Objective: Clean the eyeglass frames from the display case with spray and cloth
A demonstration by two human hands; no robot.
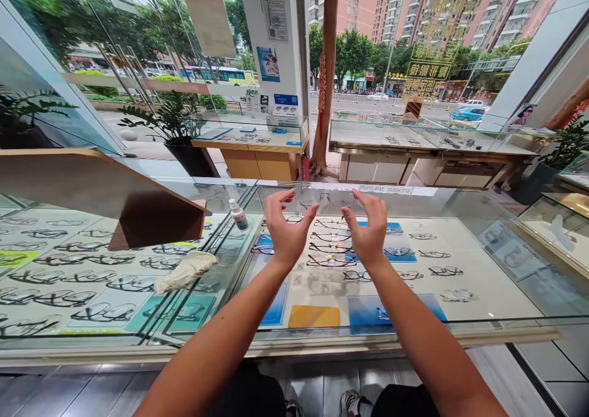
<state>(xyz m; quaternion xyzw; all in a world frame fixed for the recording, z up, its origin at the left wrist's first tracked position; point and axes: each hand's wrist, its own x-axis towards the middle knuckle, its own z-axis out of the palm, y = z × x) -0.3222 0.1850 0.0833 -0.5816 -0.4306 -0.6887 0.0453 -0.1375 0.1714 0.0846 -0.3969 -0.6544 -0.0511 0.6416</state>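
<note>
A pair of thin-rimmed eyeglasses (341, 198) is held up in both hands above the glass display counter (294, 338). At its left end, the fingers and thumb of my left hand (289, 228) are closed on the frame. The fingers and thumb of my right hand (369, 225) grip the other end. The lenses are clear and face away from me. Below the hands, several rows of eyeglasses (332, 247) lie under the counter glass. A beige cloth (185, 271) rests on the glass left of my forearm, and a small white spray bottle (238, 214) stands behind it.
At the left, a brown panel (159, 221) rises over the counter. A yellow card (314, 316) lies inside the case near its front edge. Farther back stand a wooden post (327, 67), more display cases (391, 136) and a potted plant (177, 122) by the windows.
</note>
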